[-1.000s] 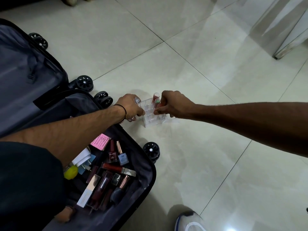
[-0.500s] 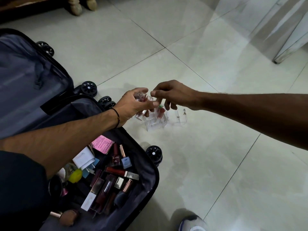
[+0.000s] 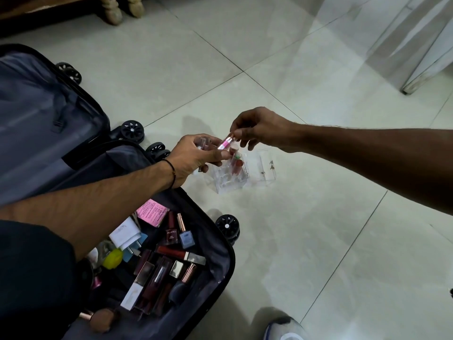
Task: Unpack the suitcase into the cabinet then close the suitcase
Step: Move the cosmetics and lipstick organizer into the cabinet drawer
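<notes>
Both hands pinch a slim, glossy pink tube (image 3: 225,142).

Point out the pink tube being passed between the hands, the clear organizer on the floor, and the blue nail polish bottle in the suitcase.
pink tube (image 3: 225,143): head view, middle of its body.
clear organizer (image 3: 226,184): head view, front wall.
blue nail polish bottle (image 3: 186,239): head view, glass body.

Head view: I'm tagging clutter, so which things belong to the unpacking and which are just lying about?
Job:
suitcase
pink tube
clear organiser
left hand
right hand
cosmetics in the case

Lying about:
shoe
furniture legs
</notes>
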`<act>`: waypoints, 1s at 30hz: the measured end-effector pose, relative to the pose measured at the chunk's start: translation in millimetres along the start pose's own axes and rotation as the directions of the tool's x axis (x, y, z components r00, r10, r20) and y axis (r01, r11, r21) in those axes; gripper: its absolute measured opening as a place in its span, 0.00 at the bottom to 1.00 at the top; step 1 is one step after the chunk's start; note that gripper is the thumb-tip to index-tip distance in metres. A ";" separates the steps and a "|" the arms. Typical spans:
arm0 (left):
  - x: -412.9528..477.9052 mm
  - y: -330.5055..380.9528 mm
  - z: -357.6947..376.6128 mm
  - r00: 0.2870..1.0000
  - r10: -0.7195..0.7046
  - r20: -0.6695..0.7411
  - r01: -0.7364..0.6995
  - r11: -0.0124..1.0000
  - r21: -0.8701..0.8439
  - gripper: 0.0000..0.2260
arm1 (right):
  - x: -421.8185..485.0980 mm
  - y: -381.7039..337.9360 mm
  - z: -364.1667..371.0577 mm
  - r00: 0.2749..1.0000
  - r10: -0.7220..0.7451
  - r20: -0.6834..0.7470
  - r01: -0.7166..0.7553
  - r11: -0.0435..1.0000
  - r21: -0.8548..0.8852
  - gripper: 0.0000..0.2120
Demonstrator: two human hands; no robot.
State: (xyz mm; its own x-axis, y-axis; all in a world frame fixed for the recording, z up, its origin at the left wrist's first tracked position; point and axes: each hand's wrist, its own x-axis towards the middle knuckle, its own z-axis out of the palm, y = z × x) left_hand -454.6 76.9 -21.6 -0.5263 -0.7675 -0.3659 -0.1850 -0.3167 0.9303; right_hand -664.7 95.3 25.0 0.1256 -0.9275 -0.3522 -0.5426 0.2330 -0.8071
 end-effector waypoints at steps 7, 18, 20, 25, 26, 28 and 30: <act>-0.3 -1.7 -0.6 1.000 -0.001 -0.015 0.001 1.000 0.006 0.13 | -5.8 9.8 2.0 1.000 -0.001 0.008 0.000 0.987 0.162 0.08; 3.2 -3.3 -0.4 0.999 0.005 -0.042 -0.004 1.000 0.028 0.15 | -13.3 18.6 3.0 0.993 -0.047 -0.104 0.050 0.998 0.030 0.09; 3.6 -2.9 -1.5 0.999 -0.002 -0.037 0.002 1.000 -0.009 0.16 | -13.8 19.4 1.9 0.993 -0.031 -0.118 0.037 0.998 0.047 0.09; 4.6 -3.0 -3.7 0.999 -0.031 -0.030 0.029 0.997 -0.075 0.16 | -12.1 24.3 -3.7 0.988 0.011 -0.152 0.008 0.992 0.124 0.11; 4.9 -3.0 -3.7 0.999 -0.038 -0.030 0.036 0.997 -0.070 0.16 | -11.9 25.2 -4.9 0.987 0.011 -0.157 0.009 0.991 0.130 0.12; 5.8 -3.4 -3.8 0.998 -0.058 -0.038 0.056 0.997 -0.044 0.15 | -12.6 26.5 -7.6 0.986 0.015 -0.164 0.008 0.991 0.136 0.12; 7.1 -4.7 -3.1 0.994 -0.090 -0.065 0.089 0.996 -0.009 0.14 | -14.5 27.0 -11.1 0.987 0.016 -0.162 0.006 0.990 0.138 0.12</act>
State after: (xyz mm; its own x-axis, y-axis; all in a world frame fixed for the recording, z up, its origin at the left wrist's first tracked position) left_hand -454.8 71.2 -28.6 -0.4522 -0.7709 -0.4487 -0.2241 -0.3887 0.8937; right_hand -690.4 111.8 13.6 -0.0194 -0.9587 -0.2838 -0.4220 0.2651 -0.8670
